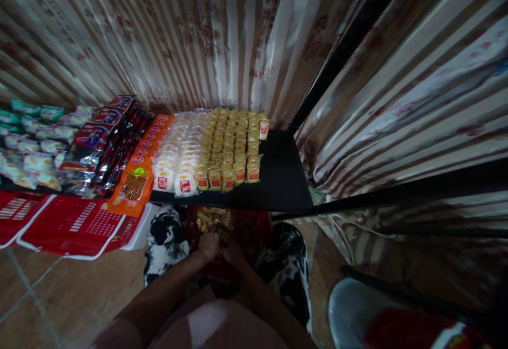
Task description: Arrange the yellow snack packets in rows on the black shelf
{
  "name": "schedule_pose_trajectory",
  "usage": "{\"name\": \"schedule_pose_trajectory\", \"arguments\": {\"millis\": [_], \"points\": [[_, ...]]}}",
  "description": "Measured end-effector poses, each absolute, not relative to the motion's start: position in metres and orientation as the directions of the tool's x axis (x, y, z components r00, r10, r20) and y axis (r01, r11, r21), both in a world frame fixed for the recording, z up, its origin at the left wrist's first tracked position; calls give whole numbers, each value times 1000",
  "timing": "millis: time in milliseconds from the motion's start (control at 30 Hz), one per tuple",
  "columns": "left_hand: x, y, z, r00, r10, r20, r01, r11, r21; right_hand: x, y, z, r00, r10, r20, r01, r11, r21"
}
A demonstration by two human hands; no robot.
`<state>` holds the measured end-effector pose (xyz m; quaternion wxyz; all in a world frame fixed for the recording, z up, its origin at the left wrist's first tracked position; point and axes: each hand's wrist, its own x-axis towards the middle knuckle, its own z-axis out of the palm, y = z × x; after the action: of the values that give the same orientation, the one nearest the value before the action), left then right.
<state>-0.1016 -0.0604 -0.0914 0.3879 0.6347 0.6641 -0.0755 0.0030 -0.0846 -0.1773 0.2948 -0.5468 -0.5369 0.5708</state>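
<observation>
My left hand [209,244] and my right hand [230,247] are close together, low between my knees, over a red basket [252,232]. Both look closed with the fingers curled; shadow hides what is in them. Just beyond the fingers lie yellow wrapped snack packets [214,218] in the basket, partly under the shelf edge. Above them, on the black shelf [280,172], stand rows of yellow-wrapped snack packets [228,150] with red labels. Beside these, to the left, are rows of white round crackers [180,150] in clear wrappers.
Further left on the shelf are an orange snack bag [137,180], dark red packets [95,137] and white-green packets [37,143]. A red-and-white bag [75,224] sits below. Striped curtains [190,37] hang behind and to the right. A pale rounded container [349,306] is at lower right.
</observation>
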Motion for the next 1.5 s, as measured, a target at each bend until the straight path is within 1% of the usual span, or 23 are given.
{"name": "schedule_pose_trajectory", "arguments": {"millis": [67,133,167,233,333,400,467,567,667,733,800,933,1000,1067,1133,1233,1333,1400,1500], "points": [[-101,-59,-89,99,830,-550,834,233,501,4,-81,-169,-218,916,-337,171,-304,-937],[-101,-55,-86,45,857,-513,702,338,627,9,-77,-160,-191,906,-378,153,-352,-923],[-102,-53,-84,17,854,-519,622,397,675,12,-76,-156,-181,904,-388,155,-364,-919],[-102,-49,-78,-11,822,-569,452,512,731,19,-73,-147,-165,901,-402,145,-381,-913],[-104,-45,-64,12,767,-641,217,624,751,32,-71,-127,-175,888,-424,81,-417,-905],[-103,-44,-52,39,769,-638,101,632,768,40,-71,-109,-192,889,-415,43,-415,-909],[-102,-43,-41,67,783,-619,27,618,785,49,-71,-88,-163,902,-399,40,-398,-917],[-97,-44,-27,100,805,-585,-25,590,807,60,-70,-60,-47,915,-400,37,-399,-916],[-92,-46,-15,131,836,-533,-79,544,835,71,-67,-39,51,914,-401,-10,-402,-916],[-88,-48,-7,151,842,-517,-132,536,834,77,-64,-28,109,914,-391,-40,-389,-920],[-84,-50,3,163,834,-528,-222,552,804,82,-61,-20,156,919,-363,-67,-357,-932],[-71,-52,21,225,806,-547,-473,581,662,82,-56,-5,181,939,-294,-179,-262,-948],[-63,-52,27,233,806,-544,-550,570,610,80,-55,2,166,951,-262,-234,-220,-947],[-53,-52,30,230,818,-527,-593,547,591,77,-54,5,152,962,-226,-262,-182,-948],[-43,-51,30,238,834,-497,-604,528,597,75,-54,6,173,966,-193,-261,-144,-955],[-30,-49,28,235,845,-480,-608,513,606,76,-52,4,259,951,-167,-216,-111,-970],[-19,-45,25,217,837,-502,-602,520,607,81,-49,5,353,922,-157,-205,-87,-975],[-13,-41,26,212,838,-503,-538,530,656,86,-46,11,386,912,-140,-196,-68,-978],[-5,-31,33,161,863,-478,-359,503,786,99,-36,25,364,926,-102,-135,-56,-989]]}}
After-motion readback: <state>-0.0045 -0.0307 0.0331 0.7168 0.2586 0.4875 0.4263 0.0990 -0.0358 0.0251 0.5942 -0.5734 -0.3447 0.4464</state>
